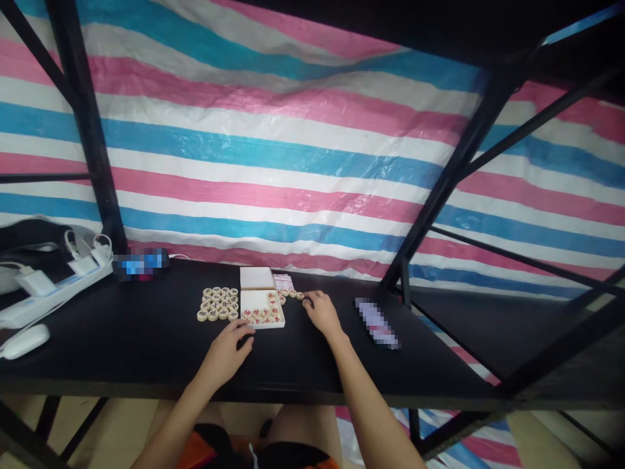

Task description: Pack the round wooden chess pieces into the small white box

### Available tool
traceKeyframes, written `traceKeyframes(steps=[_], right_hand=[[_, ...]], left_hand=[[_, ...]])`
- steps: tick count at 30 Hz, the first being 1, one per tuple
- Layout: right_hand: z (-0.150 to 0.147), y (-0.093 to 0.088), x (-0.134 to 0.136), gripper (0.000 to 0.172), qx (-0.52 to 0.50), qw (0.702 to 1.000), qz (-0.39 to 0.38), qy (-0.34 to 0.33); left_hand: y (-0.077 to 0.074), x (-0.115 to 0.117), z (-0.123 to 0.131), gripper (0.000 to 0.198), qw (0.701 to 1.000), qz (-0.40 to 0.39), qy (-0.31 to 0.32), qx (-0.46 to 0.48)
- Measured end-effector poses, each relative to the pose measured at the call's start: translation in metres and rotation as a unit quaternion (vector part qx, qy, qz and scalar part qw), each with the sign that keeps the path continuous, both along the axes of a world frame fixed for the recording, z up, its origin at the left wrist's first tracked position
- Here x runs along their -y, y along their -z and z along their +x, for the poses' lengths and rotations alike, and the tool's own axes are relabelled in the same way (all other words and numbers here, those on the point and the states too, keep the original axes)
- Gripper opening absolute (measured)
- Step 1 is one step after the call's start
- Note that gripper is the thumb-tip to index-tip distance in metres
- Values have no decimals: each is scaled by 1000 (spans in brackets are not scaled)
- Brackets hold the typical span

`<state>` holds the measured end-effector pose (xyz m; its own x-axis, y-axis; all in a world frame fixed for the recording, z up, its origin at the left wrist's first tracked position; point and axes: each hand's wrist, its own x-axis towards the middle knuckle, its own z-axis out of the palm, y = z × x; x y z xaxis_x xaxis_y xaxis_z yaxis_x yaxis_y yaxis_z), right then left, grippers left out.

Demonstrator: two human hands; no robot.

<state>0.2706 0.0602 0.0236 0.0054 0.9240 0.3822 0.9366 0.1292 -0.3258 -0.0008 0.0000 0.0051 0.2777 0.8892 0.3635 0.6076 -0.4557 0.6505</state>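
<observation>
Palm down, my left hand [227,352] lies at the front left corner of a small white box [263,325], its fingers apart and holding nothing visible. Several round Chinese chess pieces with red characters [258,313] sit along the front and right of the box; its lid [257,278] is folded back. Beyond the box's right side is a short row of loose pieces [291,294]. My right hand [322,314] is open at the row's right end, fingertips touching or very near the last piece. Left of the box, dark-marked pieces [217,303] form a neat block.
Pinkish paper slips [283,282] lie behind the box. A phone [377,324] rests on the black desk [146,345] at right. At left are a power strip [58,292] with chargers, a white mouse-like object [25,342] and another blurred device [140,264]. Black frame bars flank the desk.
</observation>
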Motion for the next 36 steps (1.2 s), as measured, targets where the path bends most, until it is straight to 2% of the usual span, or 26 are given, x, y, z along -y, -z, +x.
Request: traceKeyframes(steps=[4,9,12,15,17,20,23,25,30,36], right_hand=[[9,17,13,16,6,1000,-17,24],[-3,15,30,11,2,999,-19,28],[-26,13,50,14,-97,995,13,-24],[-62,14,70,22,-260,954,2,-149],[-85,15,78,21,-314,928,-26,-200],[-103,18,80,18,-353,912,-46,-203],[-103,20,77,23,-404,895,-61,-181],[-100,21,77,26,-410,892,-63,-180],[-99,20,81,28,-338,918,-52,-198],[-101,17,83,34,-356,909,-79,-203]], left_hand=[[1,-1,-1,23,1000,1,7,29],[-8,4,-1,22,999,-1,22,34],[-14,9,0,22,998,-19,50,26],[-17,10,1,25,997,-31,62,22],[-17,9,1,27,997,-38,68,18],[-16,8,1,26,995,-55,78,24],[-15,7,0,25,992,-79,85,44],[-15,7,0,25,991,-86,85,54],[-14,6,2,22,991,-85,82,62],[-12,5,1,20,984,-98,108,100]])
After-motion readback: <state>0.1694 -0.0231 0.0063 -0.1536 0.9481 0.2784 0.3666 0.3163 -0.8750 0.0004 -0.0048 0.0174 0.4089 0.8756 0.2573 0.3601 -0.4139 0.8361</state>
